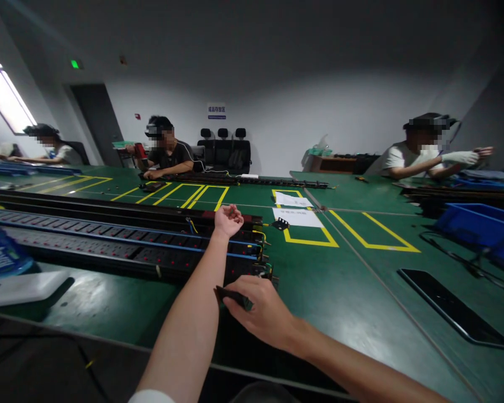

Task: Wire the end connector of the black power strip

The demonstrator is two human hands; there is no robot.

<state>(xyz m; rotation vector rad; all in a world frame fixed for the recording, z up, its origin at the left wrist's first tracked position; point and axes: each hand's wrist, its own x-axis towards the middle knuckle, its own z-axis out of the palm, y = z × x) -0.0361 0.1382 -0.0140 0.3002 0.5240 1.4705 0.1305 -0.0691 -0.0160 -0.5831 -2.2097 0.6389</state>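
Observation:
My left hand (229, 221) is stretched out over the ends of long black strips (151, 254) that lie side by side on the green table. Its palm faces up, the fingers are loosely curled, and nothing shows in them. Closer to me, my right hand (262, 308) pinches a small dark piece (233, 296) between thumb and fingers; its exact kind is unclear. The tip of that piece is at my left forearm, and I cannot tell whether it touches. Yellow wires (260, 238) stick out of the strip ends. A small black perforated piece (280, 224) lies to their right.
White paper sheets (298, 217) lie beyond the strips. On the right are a phone (453, 308), cables and a blue bin (483, 224). A bottle (2, 254) and a white device (25, 288) are at left. Several co-workers sit across the table, one holding a red tool (140, 154).

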